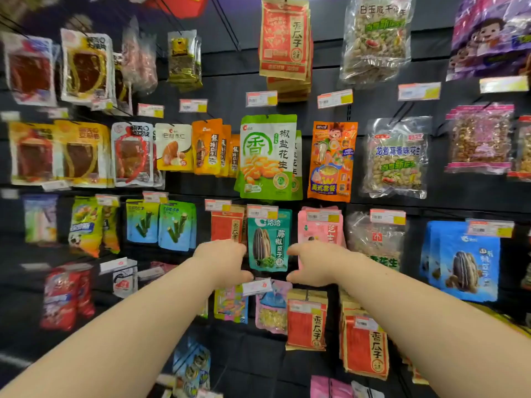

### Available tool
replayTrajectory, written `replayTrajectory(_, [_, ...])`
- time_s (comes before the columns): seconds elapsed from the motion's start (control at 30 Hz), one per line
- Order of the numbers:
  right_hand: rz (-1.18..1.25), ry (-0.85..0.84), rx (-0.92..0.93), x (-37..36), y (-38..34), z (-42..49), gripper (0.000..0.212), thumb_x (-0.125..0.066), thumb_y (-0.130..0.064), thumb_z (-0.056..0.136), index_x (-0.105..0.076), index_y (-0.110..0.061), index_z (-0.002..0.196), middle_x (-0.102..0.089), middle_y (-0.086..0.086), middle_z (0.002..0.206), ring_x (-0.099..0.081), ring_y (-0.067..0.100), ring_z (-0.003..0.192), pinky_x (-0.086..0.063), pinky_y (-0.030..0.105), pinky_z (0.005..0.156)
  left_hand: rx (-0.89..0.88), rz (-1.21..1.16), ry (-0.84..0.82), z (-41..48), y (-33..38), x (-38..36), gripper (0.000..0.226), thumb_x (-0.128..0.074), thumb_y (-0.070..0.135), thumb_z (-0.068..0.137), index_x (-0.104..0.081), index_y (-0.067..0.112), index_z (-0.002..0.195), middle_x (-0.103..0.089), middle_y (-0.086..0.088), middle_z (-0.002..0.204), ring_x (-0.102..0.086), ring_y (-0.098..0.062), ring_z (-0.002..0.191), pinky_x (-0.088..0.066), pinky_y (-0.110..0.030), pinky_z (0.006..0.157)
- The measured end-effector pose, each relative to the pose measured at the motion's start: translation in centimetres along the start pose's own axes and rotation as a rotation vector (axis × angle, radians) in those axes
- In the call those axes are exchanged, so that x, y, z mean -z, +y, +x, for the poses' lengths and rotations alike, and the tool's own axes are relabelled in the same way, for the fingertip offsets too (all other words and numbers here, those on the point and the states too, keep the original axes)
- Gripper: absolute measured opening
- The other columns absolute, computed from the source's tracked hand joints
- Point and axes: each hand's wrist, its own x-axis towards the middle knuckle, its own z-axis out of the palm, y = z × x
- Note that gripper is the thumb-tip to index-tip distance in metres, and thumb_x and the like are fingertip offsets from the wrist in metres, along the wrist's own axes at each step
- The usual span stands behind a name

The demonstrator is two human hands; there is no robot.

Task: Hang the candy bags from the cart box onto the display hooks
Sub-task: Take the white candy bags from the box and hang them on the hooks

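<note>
A teal sunflower-seed bag point(268, 242) hangs on a display hook in the middle of the black wall, under a price tag point(262, 211). My left hand point(222, 262) is at the bag's left edge and my right hand point(311, 262) at its right edge. On each hand the fingers and thumb are spread in a C shape, with the fingertips at the bag's side edges and not wrapped round it. Neither hand holds anything else. The cart box is out of view.
Snack bags crowd the hooks all around: a red bag point(227, 225) to the left, a pink bag point(321, 228) to the right, a green peanut bag point(268, 158) above, and pastel bags point(271, 308) below. A white tag point(257, 286) juts out just under my hands.
</note>
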Motion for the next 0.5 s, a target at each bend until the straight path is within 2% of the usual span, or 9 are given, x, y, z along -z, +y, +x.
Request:
replayTrajectory(0.13, [0.009, -0.035, 0.054, -1.2, -3.7, 2.0, 0.064, -0.051, -0.046, 0.092, -0.029, -0.025, 0.148, -0.037, 0.002, 0.152, -0.04, 0.025, 0.135, -0.041, 0.041, 0.107, 0.065, 0.025, -0.04, -2.1, -3.5, -1.3, 0.06, -0.047, 0.061, 0.088, -0.047, 0.023, 0.135, -0.056, 0.0, 0.128, -0.056, -0.023, 0.114, -0.049, -0.037, 0.084])
replayTrajectory(0.27, [0.0, -0.065, 0.176, -2.5, -8.9, 4.9, 0.064, -0.05, -0.051, 0.091, -0.031, -0.025, 0.147, -0.04, 0.001, 0.149, -0.044, 0.025, 0.131, -0.045, 0.041, 0.102, 0.136, 0.008, -0.154, -4.8, -7.8, -3.0, 0.058, -0.05, 0.058, 0.088, -0.048, 0.021, 0.133, -0.056, -0.003, 0.129, -0.055, -0.026, 0.116, -0.049, -0.038, 0.085])
replayTrajectory(0.43, [-0.012, -0.102, 0.334, -4.3, -15.8, 8.5, 0.06, -0.049, -0.051, 0.09, -0.039, -0.024, 0.142, -0.044, 0.002, 0.146, -0.046, 0.026, 0.13, -0.045, 0.042, 0.1, 0.271, 0.024, -0.185, -8.4, -14.1, -5.4, 0.06, -0.051, 0.06, 0.087, -0.049, 0.021, 0.133, -0.054, -0.004, 0.133, -0.053, -0.027, 0.121, -0.047, -0.038, 0.089])
replayTrajectory(0.5, [-0.023, -0.105, 0.396, -4.8, -18.4, 10.0, 0.059, -0.05, -0.05, 0.091, -0.04, -0.022, 0.142, -0.043, 0.002, 0.147, -0.044, 0.026, 0.131, -0.044, 0.04, 0.101, 0.335, 0.013, -0.208, -9.7, -16.7, -6.4, 0.061, -0.051, 0.06, 0.087, -0.048, 0.023, 0.135, -0.054, -0.003, 0.132, -0.054, -0.026, 0.119, -0.045, -0.036, 0.083])
